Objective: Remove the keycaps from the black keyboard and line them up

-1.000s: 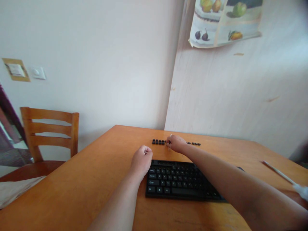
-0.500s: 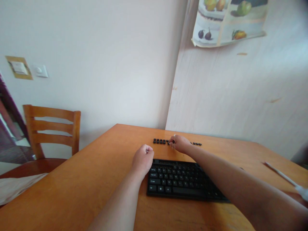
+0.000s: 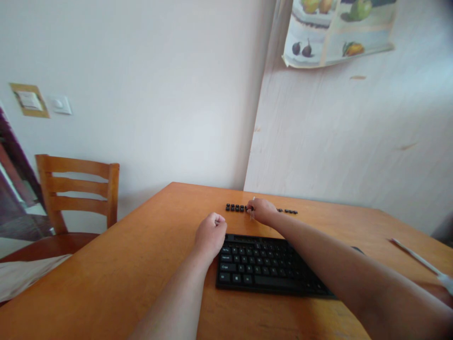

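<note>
My left hand (image 3: 211, 234) is closed in a fist at the upper left corner of a black keyboard (image 3: 271, 282). Whatever its curled fingers may hold is hidden. Beyond the keyboard, my right hand (image 3: 264, 210) pinches a thin pale stick (image 3: 253, 199), whose kind is too small to make out. Its fingertips are at a row of small black keycaps (image 3: 235, 208) and cover part of that row. More keycaps (image 3: 290, 211) show to the right of this hand. The keyboard's top row looks bare of keys on the left, and my right forearm hides its right part.
On the right of the wooden table (image 3: 170, 212) lies a slim white stick-like tool (image 3: 415, 256). A wooden chair (image 3: 79, 191) stands at the left. The wall behind carries a fruit painting (image 3: 339, 35) and switches (image 3: 61, 105).
My right hand has shifted slightly left along the row of keycaps, with the pale stick still in its fingers. My left hand has stayed in place.
</note>
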`<state>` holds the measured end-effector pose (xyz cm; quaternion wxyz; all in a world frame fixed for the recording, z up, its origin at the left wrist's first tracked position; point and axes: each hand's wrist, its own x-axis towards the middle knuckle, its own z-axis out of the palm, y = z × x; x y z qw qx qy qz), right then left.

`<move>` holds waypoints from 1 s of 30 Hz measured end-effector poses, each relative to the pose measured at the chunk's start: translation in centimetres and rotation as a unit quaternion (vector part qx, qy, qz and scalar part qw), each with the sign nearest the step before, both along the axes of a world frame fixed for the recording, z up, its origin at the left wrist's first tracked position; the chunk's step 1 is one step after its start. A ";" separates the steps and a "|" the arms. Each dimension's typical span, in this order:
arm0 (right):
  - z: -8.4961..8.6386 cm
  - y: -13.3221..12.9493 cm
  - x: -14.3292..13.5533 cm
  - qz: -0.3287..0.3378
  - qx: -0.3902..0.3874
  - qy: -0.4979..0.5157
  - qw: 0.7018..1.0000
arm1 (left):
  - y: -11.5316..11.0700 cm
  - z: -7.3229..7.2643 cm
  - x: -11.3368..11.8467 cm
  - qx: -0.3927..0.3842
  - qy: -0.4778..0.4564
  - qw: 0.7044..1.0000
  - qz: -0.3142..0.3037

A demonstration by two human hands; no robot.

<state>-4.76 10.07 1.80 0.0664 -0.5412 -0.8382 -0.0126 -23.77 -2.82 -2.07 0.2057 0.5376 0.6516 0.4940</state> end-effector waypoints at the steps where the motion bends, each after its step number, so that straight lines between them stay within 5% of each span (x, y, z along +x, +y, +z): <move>1: 0.0 0.0 -0.1 -0.001 0.001 -0.001 1.000 | 0.0 0.0 0.0 0.002 0.000 1.000 0.000; 20: 0.3 -0.4 0.0 0.000 0.016 0.018 1.000 | -0.1 0.2 0.1 -0.005 0.012 1.000 0.001; 30: 3.1 -3.7 2.3 0.060 0.037 0.297 0.952 | -0.1 0.2 0.1 -0.009 0.021 1.000 0.001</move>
